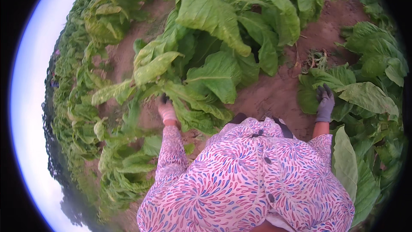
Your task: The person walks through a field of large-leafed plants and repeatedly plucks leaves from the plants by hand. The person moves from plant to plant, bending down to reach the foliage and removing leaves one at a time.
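My left hand [166, 108], in a pale glove with dark fingertips, is at the lower stalk side of a large broad-leaved plant [209, 71], close to its drooping green leaves; its fingers are blurred and partly hidden. On the right, my right hand [324, 103] wears a grey glove and lies against green leaves [341, 80], fingers slightly bent; whether it grips one is unclear. A paler leaf [368, 98] hangs just beyond it. Below, a large pale leaf [345, 162] rests by my right sleeve.
Rows of leafy plants [77, 103] stretch along the left towards dark trees [54, 154]. Reddish bare soil [267, 96] runs between the plants ahead and on the right. More leafy plants [376, 48] stand at the right edge.
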Demonstrator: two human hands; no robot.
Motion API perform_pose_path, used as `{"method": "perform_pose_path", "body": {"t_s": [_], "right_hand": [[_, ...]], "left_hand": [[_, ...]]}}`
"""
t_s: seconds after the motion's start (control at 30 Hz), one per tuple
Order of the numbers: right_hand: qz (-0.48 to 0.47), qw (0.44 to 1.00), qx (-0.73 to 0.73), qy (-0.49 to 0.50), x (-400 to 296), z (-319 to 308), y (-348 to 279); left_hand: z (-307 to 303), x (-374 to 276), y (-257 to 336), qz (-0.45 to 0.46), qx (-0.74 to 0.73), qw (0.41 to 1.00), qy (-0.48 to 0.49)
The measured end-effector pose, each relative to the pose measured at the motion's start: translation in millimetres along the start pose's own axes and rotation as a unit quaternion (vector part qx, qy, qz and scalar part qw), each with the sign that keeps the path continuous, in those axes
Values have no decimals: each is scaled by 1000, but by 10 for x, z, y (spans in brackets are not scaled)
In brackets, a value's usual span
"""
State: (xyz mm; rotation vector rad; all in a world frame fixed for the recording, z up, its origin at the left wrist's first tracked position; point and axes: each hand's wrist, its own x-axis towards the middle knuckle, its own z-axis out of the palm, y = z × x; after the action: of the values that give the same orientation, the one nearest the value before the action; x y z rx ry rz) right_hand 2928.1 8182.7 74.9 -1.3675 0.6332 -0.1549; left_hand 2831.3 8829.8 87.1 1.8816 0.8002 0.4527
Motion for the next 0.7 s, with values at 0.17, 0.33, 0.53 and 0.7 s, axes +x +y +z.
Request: {"method": "perform_pose_path", "body": {"t_s": [0.17, 0.33, 0.53, 0.7], "right_hand": [[26, 998, 51, 40, 452, 12, -121], [-9, 996, 22, 81, 803, -66, -355], [-42, 997, 18, 68, 1039, 197, -686], [-23, 999, 2, 47, 986, 426, -771]], "left_hand": [[856, -429, 415, 94, 79, 987, -107], [2087, -509, 1276, 196, 56, 937, -282], [2725, 114, 2399, 210, -93, 913, -337], [2722, 912, 2169, 99, -195, 940, -261]]}}
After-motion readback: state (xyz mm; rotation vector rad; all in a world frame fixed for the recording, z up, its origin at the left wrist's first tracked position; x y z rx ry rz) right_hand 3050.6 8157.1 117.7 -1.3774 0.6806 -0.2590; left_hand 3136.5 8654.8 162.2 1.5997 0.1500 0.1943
